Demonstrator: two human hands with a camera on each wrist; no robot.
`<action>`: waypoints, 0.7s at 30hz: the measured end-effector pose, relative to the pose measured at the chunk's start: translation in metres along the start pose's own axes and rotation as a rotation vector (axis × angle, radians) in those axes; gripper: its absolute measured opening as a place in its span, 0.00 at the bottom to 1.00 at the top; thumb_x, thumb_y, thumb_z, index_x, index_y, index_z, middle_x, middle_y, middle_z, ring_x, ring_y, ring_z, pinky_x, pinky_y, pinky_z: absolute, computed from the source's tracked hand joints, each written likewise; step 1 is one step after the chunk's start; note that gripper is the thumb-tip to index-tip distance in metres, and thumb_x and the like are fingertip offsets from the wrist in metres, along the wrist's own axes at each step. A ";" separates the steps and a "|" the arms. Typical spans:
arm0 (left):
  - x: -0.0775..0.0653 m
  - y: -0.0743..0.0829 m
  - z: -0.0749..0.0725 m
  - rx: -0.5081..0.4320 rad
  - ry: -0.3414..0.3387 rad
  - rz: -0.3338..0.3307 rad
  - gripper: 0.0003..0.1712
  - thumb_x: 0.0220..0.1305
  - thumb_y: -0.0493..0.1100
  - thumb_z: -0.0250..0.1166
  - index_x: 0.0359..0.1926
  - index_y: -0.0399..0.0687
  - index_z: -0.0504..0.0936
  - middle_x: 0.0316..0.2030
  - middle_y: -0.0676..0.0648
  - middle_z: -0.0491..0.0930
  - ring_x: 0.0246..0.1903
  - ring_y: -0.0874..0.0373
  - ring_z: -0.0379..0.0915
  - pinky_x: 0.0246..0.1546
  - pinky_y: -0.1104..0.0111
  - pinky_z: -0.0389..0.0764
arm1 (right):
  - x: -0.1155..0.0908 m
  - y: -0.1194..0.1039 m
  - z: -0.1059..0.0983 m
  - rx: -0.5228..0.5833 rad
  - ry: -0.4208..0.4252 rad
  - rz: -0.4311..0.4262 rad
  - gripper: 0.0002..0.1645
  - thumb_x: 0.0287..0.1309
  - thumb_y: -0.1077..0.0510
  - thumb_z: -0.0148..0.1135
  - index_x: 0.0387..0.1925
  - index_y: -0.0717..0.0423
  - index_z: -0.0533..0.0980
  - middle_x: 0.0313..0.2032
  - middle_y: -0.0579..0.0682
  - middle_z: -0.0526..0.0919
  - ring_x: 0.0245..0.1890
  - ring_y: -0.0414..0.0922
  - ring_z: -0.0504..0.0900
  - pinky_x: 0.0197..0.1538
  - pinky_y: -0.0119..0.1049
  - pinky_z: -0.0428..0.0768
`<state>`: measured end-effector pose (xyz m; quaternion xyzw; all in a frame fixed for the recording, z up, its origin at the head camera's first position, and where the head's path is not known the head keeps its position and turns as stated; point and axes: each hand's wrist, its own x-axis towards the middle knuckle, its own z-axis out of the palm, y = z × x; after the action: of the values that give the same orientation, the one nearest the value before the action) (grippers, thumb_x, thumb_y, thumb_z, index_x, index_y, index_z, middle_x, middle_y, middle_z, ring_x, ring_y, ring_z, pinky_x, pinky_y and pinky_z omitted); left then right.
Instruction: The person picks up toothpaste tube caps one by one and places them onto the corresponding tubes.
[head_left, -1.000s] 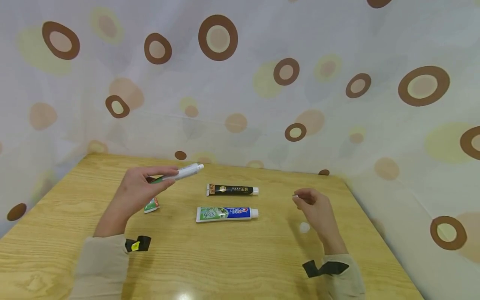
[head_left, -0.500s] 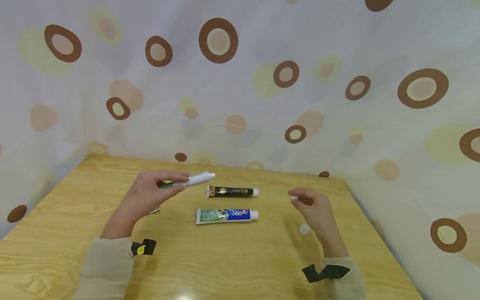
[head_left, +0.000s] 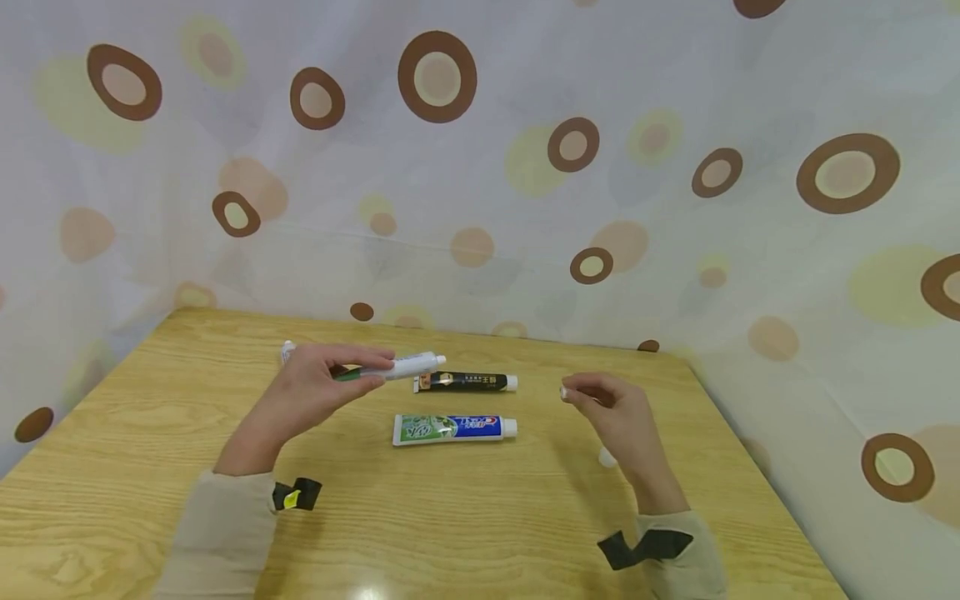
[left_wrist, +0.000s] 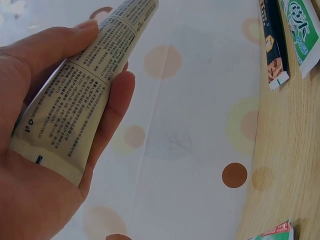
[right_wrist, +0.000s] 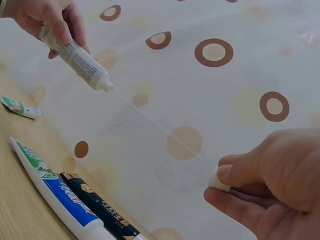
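Observation:
My left hand (head_left: 318, 387) grips a white-and-green toothpaste tube (head_left: 412, 365) above the table, its narrow nozzle pointing right with no cap on it. Small print covers the side of this tube (left_wrist: 75, 95) that shows in the left wrist view. Across from it, my right hand (head_left: 618, 425) pinches a small white cap (right_wrist: 218, 181) between thumb and fingers, apart from the nozzle. Below and between the hands lie a black toothpaste tube (head_left: 468, 382) and a larger green-and-blue one (head_left: 450, 428), both with white caps on.
Partly hidden behind the left hand, a small green-and-white tube (right_wrist: 21, 108) lies on the wooden table (head_left: 450, 517). A white round piece (head_left: 607, 457) sits on the tabletop beside the right wrist. Behind the table hangs a spotted cloth (head_left: 495, 192).
My left hand has moved right and a little nearer with the tube, now overlapping the black tube's area. The right hand has shifted slightly left with the cap.

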<state>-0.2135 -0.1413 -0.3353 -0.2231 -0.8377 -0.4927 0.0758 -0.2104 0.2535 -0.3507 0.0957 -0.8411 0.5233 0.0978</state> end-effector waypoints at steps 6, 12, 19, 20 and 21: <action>0.002 0.003 0.007 -0.030 -0.028 0.011 0.12 0.61 0.41 0.71 0.46 0.57 0.89 0.53 0.53 0.85 0.50 0.56 0.82 0.37 0.72 0.82 | -0.002 -0.003 0.005 0.044 -0.034 -0.026 0.13 0.64 0.59 0.65 0.50 0.57 0.82 0.53 0.59 0.82 0.46 0.34 0.84 0.50 0.27 0.81; 0.003 0.005 0.013 -0.052 -0.057 0.025 0.11 0.62 0.41 0.71 0.45 0.58 0.90 0.52 0.54 0.85 0.50 0.60 0.81 0.38 0.73 0.82 | -0.001 -0.007 0.011 0.080 -0.068 -0.068 0.14 0.65 0.64 0.62 0.51 0.61 0.81 0.52 0.61 0.82 0.45 0.35 0.85 0.51 0.29 0.82; 0.005 0.006 0.019 -0.053 -0.075 0.070 0.10 0.62 0.42 0.71 0.44 0.58 0.90 0.51 0.53 0.86 0.47 0.62 0.82 0.33 0.72 0.80 | -0.004 -0.016 0.022 0.140 -0.088 -0.087 0.14 0.64 0.64 0.63 0.50 0.64 0.80 0.47 0.58 0.83 0.43 0.39 0.87 0.51 0.34 0.83; 0.005 0.006 0.020 -0.058 -0.077 0.068 0.10 0.62 0.42 0.71 0.44 0.58 0.90 0.51 0.53 0.86 0.47 0.61 0.82 0.33 0.72 0.80 | -0.004 -0.017 0.024 0.145 -0.094 -0.092 0.14 0.64 0.63 0.63 0.50 0.64 0.80 0.47 0.57 0.83 0.43 0.39 0.87 0.51 0.34 0.83; 0.005 0.006 0.021 -0.065 -0.081 0.065 0.10 0.62 0.42 0.71 0.44 0.58 0.90 0.51 0.53 0.86 0.47 0.61 0.82 0.33 0.72 0.80 | -0.004 -0.018 0.026 0.153 -0.104 -0.098 0.14 0.64 0.63 0.63 0.50 0.64 0.80 0.48 0.57 0.83 0.43 0.39 0.87 0.52 0.34 0.83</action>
<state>-0.2131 -0.1194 -0.3392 -0.2725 -0.8159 -0.5075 0.0507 -0.2038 0.2223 -0.3472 0.1709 -0.7969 0.5749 0.0719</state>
